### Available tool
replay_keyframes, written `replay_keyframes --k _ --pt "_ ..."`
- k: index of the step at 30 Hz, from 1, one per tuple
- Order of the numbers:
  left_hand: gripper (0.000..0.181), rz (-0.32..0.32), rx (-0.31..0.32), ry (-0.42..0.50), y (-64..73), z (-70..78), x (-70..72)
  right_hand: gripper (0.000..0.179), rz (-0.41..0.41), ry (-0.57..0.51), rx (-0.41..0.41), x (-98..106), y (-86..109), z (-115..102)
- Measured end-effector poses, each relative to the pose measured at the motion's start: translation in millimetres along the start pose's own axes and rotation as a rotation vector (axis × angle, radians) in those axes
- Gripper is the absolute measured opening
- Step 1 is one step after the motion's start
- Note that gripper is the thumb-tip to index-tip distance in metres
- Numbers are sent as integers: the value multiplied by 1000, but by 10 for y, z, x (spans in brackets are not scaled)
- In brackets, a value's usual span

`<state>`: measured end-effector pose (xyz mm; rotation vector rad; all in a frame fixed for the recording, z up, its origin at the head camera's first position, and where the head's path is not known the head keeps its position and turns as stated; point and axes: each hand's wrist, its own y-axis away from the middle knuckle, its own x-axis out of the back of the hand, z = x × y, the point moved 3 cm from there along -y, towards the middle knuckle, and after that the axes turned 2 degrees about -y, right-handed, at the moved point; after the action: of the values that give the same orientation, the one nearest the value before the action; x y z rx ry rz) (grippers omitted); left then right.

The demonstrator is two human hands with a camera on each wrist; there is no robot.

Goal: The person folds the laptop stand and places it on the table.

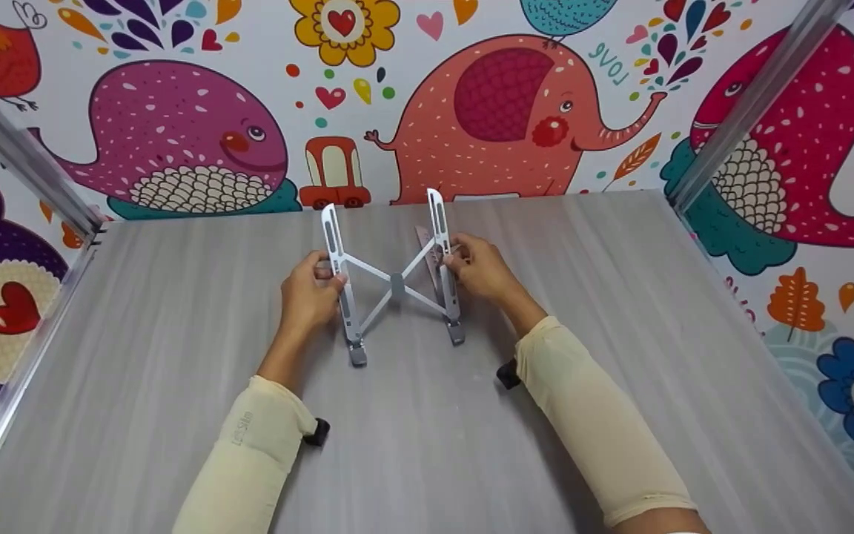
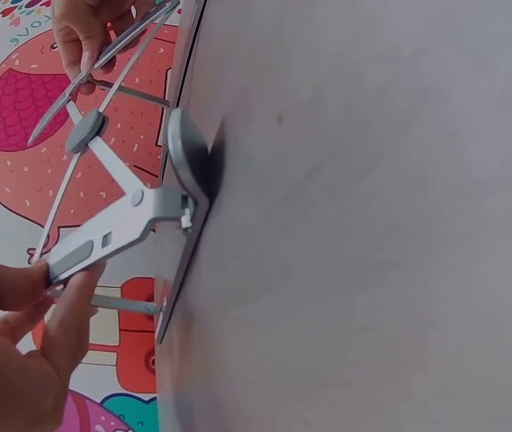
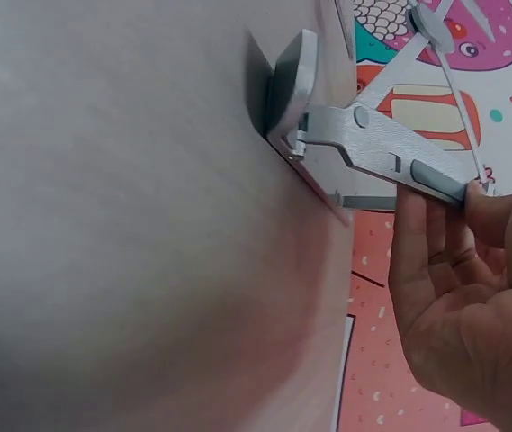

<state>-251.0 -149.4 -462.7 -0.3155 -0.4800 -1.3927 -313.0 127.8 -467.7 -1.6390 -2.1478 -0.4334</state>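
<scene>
A silver folding laptop stand (image 1: 397, 285) stands unfolded on the table, its crossed bars meeting at a grey hub. My left hand (image 1: 310, 293) pinches the stand's left side arm between thumb and fingers. On the opposite side arm, my right hand (image 1: 482, 268) holds on with its thumb on the near face. The left wrist view shows the left hand (image 2: 31, 333) gripping the arm above a hinged foot piece. In the right wrist view, the right hand (image 3: 471, 288) grips the other arm, and the base bar lies against the table.
The grey wood-grain table (image 1: 138, 356) extends around the stand. Behind it rises a wall (image 1: 234, 178) printed with cartoon animals. Metal rails (image 1: 753, 111) run along the enclosure's corners. Each sleeve carries a small black device (image 1: 316, 432) near the wrist.
</scene>
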Motion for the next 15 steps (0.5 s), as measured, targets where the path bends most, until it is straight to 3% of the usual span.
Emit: replay_keyframes --k 8,15 --pt "34 -49 -20 22 6 94 -208 20 48 73 -42 189 263 23" --pt "28 -51 -69 31 123 234 -442 16 77 89 -78 409 481 111"
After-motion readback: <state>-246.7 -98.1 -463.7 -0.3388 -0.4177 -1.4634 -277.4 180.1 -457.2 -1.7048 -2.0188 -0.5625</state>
